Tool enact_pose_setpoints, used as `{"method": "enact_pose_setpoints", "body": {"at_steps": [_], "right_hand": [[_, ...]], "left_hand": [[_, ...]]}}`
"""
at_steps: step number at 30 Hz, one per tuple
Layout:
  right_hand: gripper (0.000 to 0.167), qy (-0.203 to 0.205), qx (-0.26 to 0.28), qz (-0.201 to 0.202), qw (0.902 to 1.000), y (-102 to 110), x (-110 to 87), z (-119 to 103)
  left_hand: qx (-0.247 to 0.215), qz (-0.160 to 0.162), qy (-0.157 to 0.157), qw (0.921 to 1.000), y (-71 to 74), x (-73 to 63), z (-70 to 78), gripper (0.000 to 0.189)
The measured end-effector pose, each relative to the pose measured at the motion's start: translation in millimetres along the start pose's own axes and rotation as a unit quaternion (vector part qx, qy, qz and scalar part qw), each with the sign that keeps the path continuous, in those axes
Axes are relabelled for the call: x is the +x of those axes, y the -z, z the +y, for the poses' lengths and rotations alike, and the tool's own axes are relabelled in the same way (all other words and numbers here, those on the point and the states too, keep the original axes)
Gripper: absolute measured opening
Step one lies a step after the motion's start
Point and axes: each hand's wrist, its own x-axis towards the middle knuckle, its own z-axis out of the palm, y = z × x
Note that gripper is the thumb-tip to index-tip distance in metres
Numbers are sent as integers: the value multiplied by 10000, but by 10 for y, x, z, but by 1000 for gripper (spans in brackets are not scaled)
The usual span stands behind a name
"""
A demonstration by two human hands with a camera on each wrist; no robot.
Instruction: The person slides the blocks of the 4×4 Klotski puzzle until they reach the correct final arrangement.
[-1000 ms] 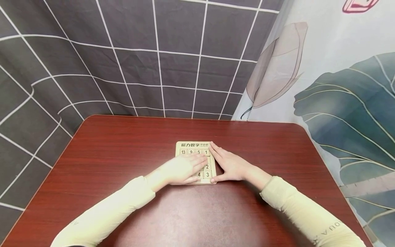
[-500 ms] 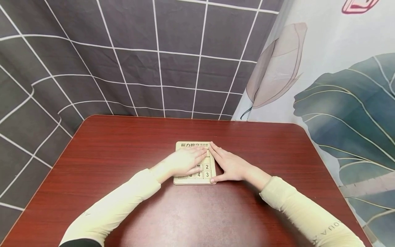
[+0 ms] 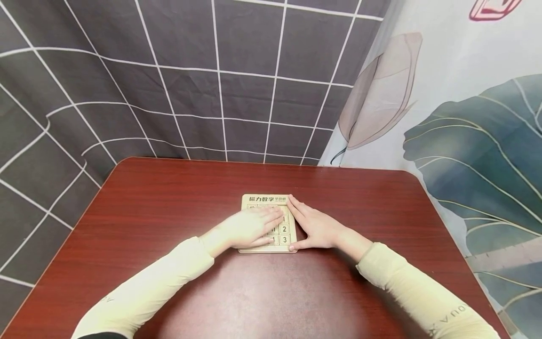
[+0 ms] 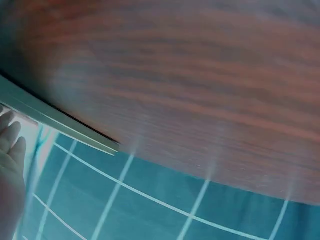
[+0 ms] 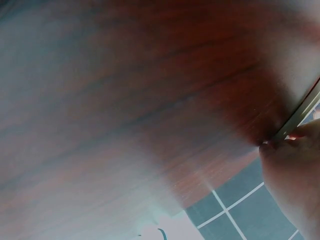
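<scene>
A pale wooden number sliding puzzle (image 3: pixel 262 198) lies flat on the table in the head view, with dark characters along its top edge. My left hand (image 3: pixel 251 228) lies across the board, its fingers straight over the tiles and hiding many of them. Tiles 1, 2 and 3 show down the right column beside the fingertips. My right hand (image 3: pixel 319 228) rests against the board's right edge, fingers straight towards the top corner and thumb at the lower corner. In the left wrist view I see the board's side edge (image 4: pixel 65 122) and part of the left hand (image 4: pixel 10 165).
The reddish-brown wooden table (image 3: pixel 178 188) extends around the board on all sides. Behind it hangs a dark grey curtain (image 3: pixel 245 94) with white grid lines. A white curtain with large leaf prints (image 3: pixel 478 141) hangs along the right side.
My left hand slid up over the board, then came back towards me. Tile 1 has moved down from the top right place to the second row. The right hand has stayed still.
</scene>
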Motion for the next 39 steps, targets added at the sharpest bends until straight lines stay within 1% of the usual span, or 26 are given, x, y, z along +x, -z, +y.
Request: {"method": "enact_pose_setpoints", "body": {"at_steps": [6, 9, 12, 15, 18, 24, 28, 31, 36, 39], "right_hand": [[121, -23, 22, -11, 10000, -17, 6, 11], [122, -30, 32, -1, 10000, -11, 9, 13], [122, -36, 32, 0, 10000, 1, 7, 8], [122, -36, 36, 2, 10000, 11, 5, 3], [122, -23, 28, 1, 10000, 13, 5, 2], [120, -6, 5, -20, 10000, 3, 5, 1], [120, -33, 11, -22, 10000, 4, -4, -4], [121, -40, 31, -6, 10000, 4, -8, -6], [122, -44, 43, -3, 10000, 0, -3, -3], [122, -32, 40, 8, 10000, 12, -6, -3]], "left_hand": [[-22, 91, 208, 9997, -29, -73, -175, 63], [-39, 61, 266, 9996, -24, -103, -200, 63], [-53, 59, 282, 9996, -8, -104, -194, 62], [-14, 100, 239, 9997, 7, -76, -179, 62], [-43, 95, 219, 9997, 19, -16, -154, 62], [-80, -92, 220, 9997, 19, 125, -91, 63], [-79, -189, 230, 9995, -24, 144, -114, 65], [-194, -108, 310, 9993, -42, 71, -178, 65], [-271, 218, 458, 9983, -34, -174, -291, 62], [-270, 261, 504, 9980, -24, -303, -321, 61]]}}
